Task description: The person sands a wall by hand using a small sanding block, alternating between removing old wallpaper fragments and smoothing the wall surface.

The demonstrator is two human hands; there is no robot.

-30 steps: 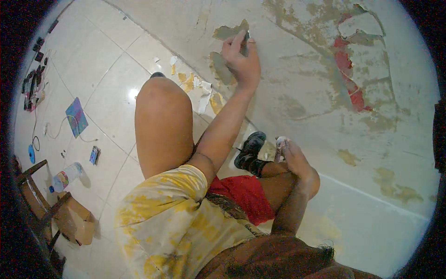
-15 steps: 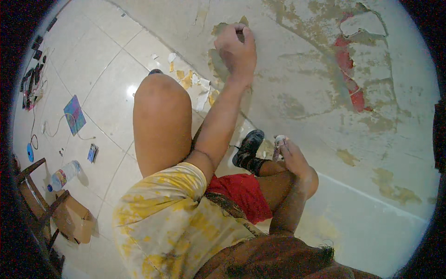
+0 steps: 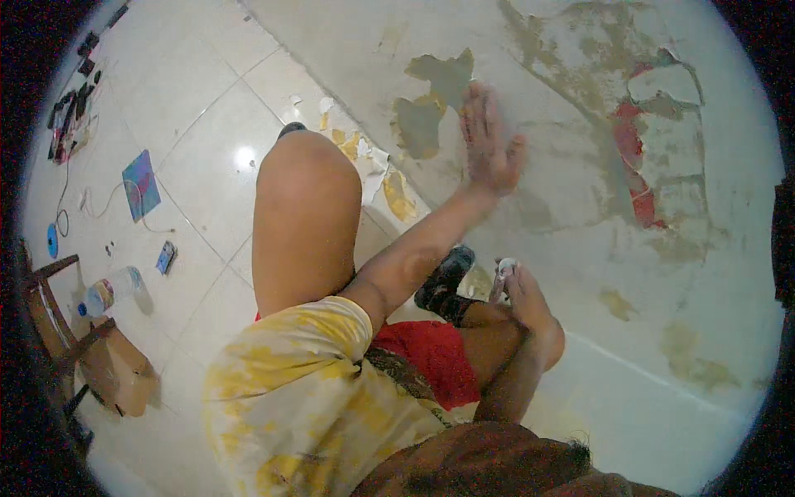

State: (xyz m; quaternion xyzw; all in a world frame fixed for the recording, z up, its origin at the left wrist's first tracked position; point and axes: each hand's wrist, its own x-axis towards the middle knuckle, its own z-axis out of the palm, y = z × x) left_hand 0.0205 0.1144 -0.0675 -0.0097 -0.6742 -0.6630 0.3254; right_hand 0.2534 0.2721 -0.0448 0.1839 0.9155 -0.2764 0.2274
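My left hand (image 3: 490,147) lies flat on the pale, patchy wall (image 3: 563,166), fingers stretched and thumb apart, holding nothing. Beside its fingertips are grey bare patches (image 3: 416,128) where the paint has come away, with ragged yellowish edges. My right hand (image 3: 530,300) rests by my bent knee, closed around a small white-tipped object (image 3: 502,277); the fingers hide most of it, so its kind cannot be made out. Curled paint flakes (image 3: 399,197), white and yellow, lie along the foot of the wall.
On the tiled floor to the left are a blue-purple square sheet (image 3: 142,186), a white cable, a small blue packet (image 3: 166,258) and a plastic bottle (image 3: 112,291). A cardboard box (image 3: 124,377) stands near a dark wooden frame (image 3: 51,319). My black boot (image 3: 447,286) is close to the wall.
My left hand has gone from a pinch at the peeling paint to a flat, spread palm farther right and lower on the wall. The view has shifted slightly; my right hand keeps its hold.
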